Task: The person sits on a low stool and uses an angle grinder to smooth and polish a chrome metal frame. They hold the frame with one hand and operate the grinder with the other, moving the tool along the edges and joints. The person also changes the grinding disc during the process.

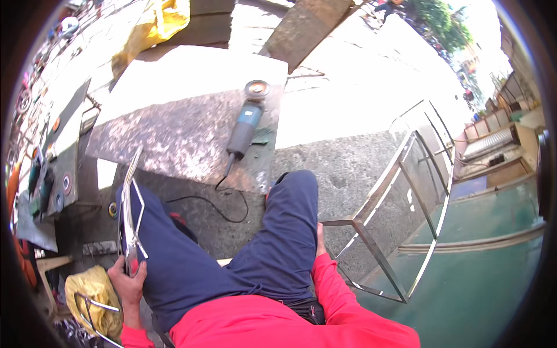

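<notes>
Worn tbl [174, 136] ahead; L hand [129, 282] grips metal pc [129, 227], long axis pointing fwd.

The tabletop [168, 139] left of the grinder [243, 129] is passable; a metal frame [380, 262] obstructs the right.

A crumpled, yellow plastic bag [91, 281] is shown at the lower left; above it, round, flat abrasive discs [67, 184] are laid on a dark, flat-topped side table [71, 139]; a bright yellow sheet [168, 24] and a broad, brown, straight-edged board [307, 28] are seen at the top; green, leafy foliage [444, 26] is visible at the upper right; a smooth, green, flat surface [464, 278] is crossed by a long, pale strip [470, 242] at the lower right.
</notes>
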